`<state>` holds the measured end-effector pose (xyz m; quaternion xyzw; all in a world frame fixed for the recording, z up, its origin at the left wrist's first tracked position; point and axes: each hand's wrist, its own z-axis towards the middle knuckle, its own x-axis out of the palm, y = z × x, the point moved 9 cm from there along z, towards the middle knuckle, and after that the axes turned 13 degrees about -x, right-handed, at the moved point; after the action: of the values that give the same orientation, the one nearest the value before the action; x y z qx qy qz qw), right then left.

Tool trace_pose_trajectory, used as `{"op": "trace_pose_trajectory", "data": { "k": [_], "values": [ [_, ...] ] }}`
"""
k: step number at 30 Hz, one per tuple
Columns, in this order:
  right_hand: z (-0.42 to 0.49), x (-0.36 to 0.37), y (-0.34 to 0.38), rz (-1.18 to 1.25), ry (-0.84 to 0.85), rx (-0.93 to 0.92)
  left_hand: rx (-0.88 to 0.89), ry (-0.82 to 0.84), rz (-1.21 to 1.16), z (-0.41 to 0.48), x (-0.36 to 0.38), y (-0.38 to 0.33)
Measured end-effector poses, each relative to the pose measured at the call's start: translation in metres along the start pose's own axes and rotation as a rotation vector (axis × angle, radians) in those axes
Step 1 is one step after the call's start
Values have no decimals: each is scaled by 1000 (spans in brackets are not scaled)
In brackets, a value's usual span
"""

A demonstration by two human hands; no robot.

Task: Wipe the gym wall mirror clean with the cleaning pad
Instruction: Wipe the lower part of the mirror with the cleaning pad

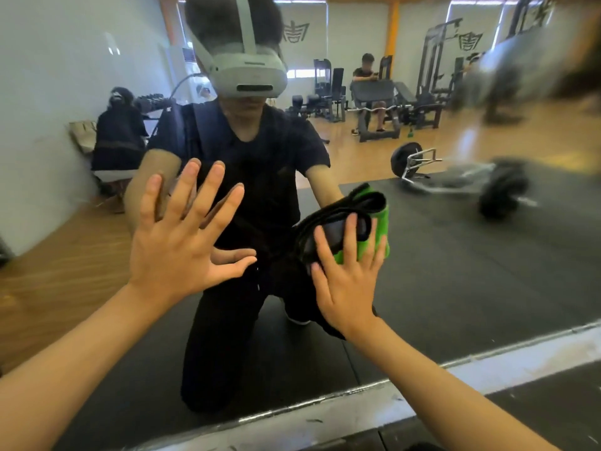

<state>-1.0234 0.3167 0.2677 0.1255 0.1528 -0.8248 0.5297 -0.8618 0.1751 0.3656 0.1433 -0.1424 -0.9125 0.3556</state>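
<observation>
No readable words, numbers or brand names anywhere. Only marks: two dark angular logo emblems reflected in the mirror, on white wall banners, one at 12 o'clock and one at 1 o'clock; strokes too stylised and mirrored to read as characters.

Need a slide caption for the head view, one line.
Left hand braced flat on the gym wall mirror while the right hand presses a green-and-black cleaning pad against the glass.
</observation>
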Motion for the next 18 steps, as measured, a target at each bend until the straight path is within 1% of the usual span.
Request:
{"op": "trace_pose_trajectory", "data": {
  "k": [2,3,4,5,6,8,10,11,12,13,15,16,17,18],
  "values": [
    [-6,-1,-4,-45,59,-251,-3,3,10,0,1,0],
    [-9,-5,-20,-75,54,-325,-2,2,17,0,1,0],
    [-10,-12,-44,-97,34,-332,-2,2,23,0,1,0],
    [-9,-22,-72,-105,14,-264,-1,3,25,0,2,0],
    [-6,-32,-101,-102,-15,-143,-2,5,25,-1,3,0],
    [7,-49,-139,-86,-115,197,1,15,28,-1,3,-1],
    [28,-52,-133,-103,-251,558,0,22,24,-1,4,0],
    [39,-49,-113,-116,-301,658,1,24,20,-1,4,1],
    [50,-45,-84,-116,-330,653,-1,26,15,-1,3,1],
    [57,-35,-52,-95,-317,543,-3,26,12,-2,4,1],
    [43,-9,10,-33,-187,181,0,24,4,-2,3,0],
    [23,1,26,-31,-111,19,1,22,1,-1,3,1],
    [0,8,27,-39,-49,-99,3,19,-1,-1,2,1],
    [-22,12,19,-62,-4,-179,3,15,1,-1,1,1]
  ]
}}
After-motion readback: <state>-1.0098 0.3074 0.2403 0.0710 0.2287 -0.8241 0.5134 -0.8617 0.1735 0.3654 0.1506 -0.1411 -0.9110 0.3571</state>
